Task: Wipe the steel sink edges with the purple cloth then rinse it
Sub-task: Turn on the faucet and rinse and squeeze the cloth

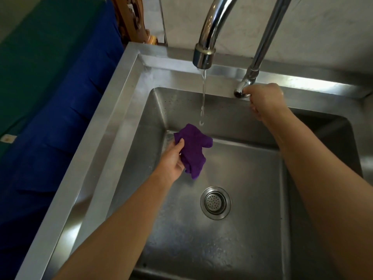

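Over the steel sink (113, 126), both arms reach in from the near side. Left hand (171, 158) holds the purple cloth (193, 150) bunched, thumb pressed across its upper fold, other fingers hidden behind the fabric. Cloth hangs above the basin floor, near the back-left corner, clear of the drain strainer (215, 202).

Right hand (264, 100) is at the tap handle (245, 85) on the back ledge; thumb and forefinger close on the end of the lever, remaining fingers curled under. How firm the grip is, cannot tell.

Thin stream of water (203, 93) falls from the faucet spout (203, 56). Its lower end sits just above and slightly right of the cloth's top edge; whether it wets the cloth, cannot tell.

Progress, as judged: edges look bright, with some droplets on the left wall, so wiping appears finished, though nothing here proves it. Rinse stage is just opening. Left to do: bring cloth fully under the stream, work it through, squeeze out, shut off the water.
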Tool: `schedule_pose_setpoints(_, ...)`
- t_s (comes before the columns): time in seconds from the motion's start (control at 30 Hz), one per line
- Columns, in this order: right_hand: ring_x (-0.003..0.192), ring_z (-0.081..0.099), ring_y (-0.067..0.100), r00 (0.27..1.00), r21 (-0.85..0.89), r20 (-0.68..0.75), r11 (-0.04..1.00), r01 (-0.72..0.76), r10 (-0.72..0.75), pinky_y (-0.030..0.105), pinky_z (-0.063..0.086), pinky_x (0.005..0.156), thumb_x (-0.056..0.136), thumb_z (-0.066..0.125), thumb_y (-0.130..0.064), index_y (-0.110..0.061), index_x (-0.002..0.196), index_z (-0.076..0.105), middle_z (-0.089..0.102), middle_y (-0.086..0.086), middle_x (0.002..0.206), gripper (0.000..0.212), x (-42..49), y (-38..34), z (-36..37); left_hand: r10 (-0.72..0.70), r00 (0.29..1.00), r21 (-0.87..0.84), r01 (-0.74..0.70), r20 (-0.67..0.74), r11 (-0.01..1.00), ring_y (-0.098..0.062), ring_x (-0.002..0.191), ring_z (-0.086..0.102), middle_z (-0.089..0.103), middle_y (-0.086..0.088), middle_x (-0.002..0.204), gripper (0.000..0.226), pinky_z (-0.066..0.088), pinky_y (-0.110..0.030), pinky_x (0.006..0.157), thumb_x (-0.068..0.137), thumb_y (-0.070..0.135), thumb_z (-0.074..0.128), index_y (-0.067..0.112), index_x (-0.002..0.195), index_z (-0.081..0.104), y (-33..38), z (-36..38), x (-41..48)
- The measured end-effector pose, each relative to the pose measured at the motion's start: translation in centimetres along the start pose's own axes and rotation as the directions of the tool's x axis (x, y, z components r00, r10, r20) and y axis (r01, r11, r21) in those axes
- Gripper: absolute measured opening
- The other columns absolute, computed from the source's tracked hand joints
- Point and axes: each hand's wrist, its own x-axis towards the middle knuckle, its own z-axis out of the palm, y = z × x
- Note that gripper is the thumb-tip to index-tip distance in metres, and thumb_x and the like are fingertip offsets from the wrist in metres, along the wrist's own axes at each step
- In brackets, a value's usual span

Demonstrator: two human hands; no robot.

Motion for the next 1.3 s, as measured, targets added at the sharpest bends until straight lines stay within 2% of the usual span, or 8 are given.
schedule_pose_setpoints(0.33,0.048,0.042,0.013,1.0,-0.007,-0.019,1.0,0.014,-0.014,0.026,0.033,0.045,0.082,0.059,-0.032,-0.013,0.076,0.051,0.048,0.002,0.062,0.021,-0.2,0.5,0.2,-0.035,0.999,0.027,0.035,-0.003,0.999,-0.016,0.08,0.068,0.069,-0.002,0.095,0.015,0.054,-0.035,0.067,0.095,0.016,0.049,0.023,0.103,0.059,0.1,0.8,1.1)
schedule_pose_setpoints(0.5,0.044,0.041,0.011,0.985,-0.053,0.167,0.998,-0.029,0.038,0.022,0.038,0.046,0.091,0.049,-0.048,-0.012,0.069,0.055,0.053,0.002,0.057,0.043,-2.4,-0.4,-1.2,-0.055,0.998,0.055,0.055,0.0,0.997,-0.018,0.085,0.066,0.068,-0.002,0.096,0.016,0.053,-0.036,0.07,0.095,0.016,0.048,0.024,0.102,0.06,-0.1,0.9,1.2)
schedule_pose_setpoints(0.6,0.061,0.055,0.012,0.976,-0.033,0.209,0.997,0.066,-0.058,0.026,0.048,0.062,0.089,0.042,-0.058,-0.014,0.089,0.061,0.063,0.002,0.073,0.048,-4.0,0.9,-2.3,-0.061,0.998,0.092,0.061,-0.002,0.994,-0.02,0.089,0.065,0.069,-0.004,0.097,0.016,0.052,-0.039,0.074,0.095,0.017,0.049,0.024,0.104,0.06,-0.2,0.8,1.3)
schedule_pose_setpoints(0.7,0.083,0.06,0.01,0.918,-0.048,0.359,0.979,0.199,-0.169,0.022,0.048,0.074,0.091,0.052,-0.039,-0.016,0.109,0.057,0.065,-0.001,0.095,0.029,-5.4,5.7,-1.7,-0.096,0.995,0.121,0.093,0.019,0.988,-0.021,0.089,0.065,0.068,-0.007,0.101,0.022,0.051,-0.037,0.073,0.094,0.02,0.05,0.019,0.114,0.058,-0.3,0.7,1.4)
schedule_pose_setpoints(0.87,0.122,0.046,0.016,0.877,0.007,0.478,0.999,-0.053,0.043,0.036,0.039,0.099,0.097,0.036,-0.043,-0.028,0.14,0.035,0.047,-0.003,0.132,0.046,-4.4,12.2,3.7,-0.136,0.987,0.14,0.122,0.089,0.983,-0.019,0.083,0.069,0.075,-0.002,0.085,0.021,0.053,-0.035,0.075,0.093,0.027,0.05,0.017,0.105,0.065,-0.8,1.1,1.6)
schedule_pose_setpoints(1.03,0.099,0.061,0.015,0.847,0.257,0.531,0.946,-0.196,0.031,0.038,0.055,0.082,0.094,0.045,-0.043,-0.032,0.122,0.051,0.062,-0.003,0.11,0.03,-3.7,13.3,7.4,-0.117,0.992,0.199,0.107,0.043,0.974,-0.027,0.104,0.065,0.069,-0.009,0.114,0.04,0.051,-0.044,0.09,0.085,0.037,0.061,0.016,0.119,0.061,-1.2,0.1,1.9)
schedule_pose_setpoints(1.13,0.098,0.063,0.019,0.859,0.289,0.512,0.94,-0.18,0.007,0.031,0.056,0.072,0.091,0.056,-0.032,-0.027,0.117,0.057,0.063,0.003,0.112,0.027,-2.9,14.6,8.0,-0.083,0.995,0.208,0.094,-0.062,0.974,-0.029,0.105,0.064,0.067,-0.01,0.118,0.046,0.055,-0.044,0.081,0.085,0.038,0.061,0.016,0.125,0.056,-1.9,-1.1,3.0)
schedule_pose_setpoints(1.3,0.102,0.061,0.024,0.897,0.286,0.437,0.956,-0.068,-0.067,0.036,0.054,0.085,0.094,0.052,-0.022,-0.029,0.107,0.061,0.065,0.005,0.11,0.017,-1.2,16.7,9.6,-0.011,0.991,0.109,0.025,-0.133,0.994,-0.027,0.095,0.064,0.062,-0.012,0.117,0.04,0.054,-0.038,0.067,0.094,0.033,0.048,0.013,0.129,0.046,-4.3,-2.5,4.9)
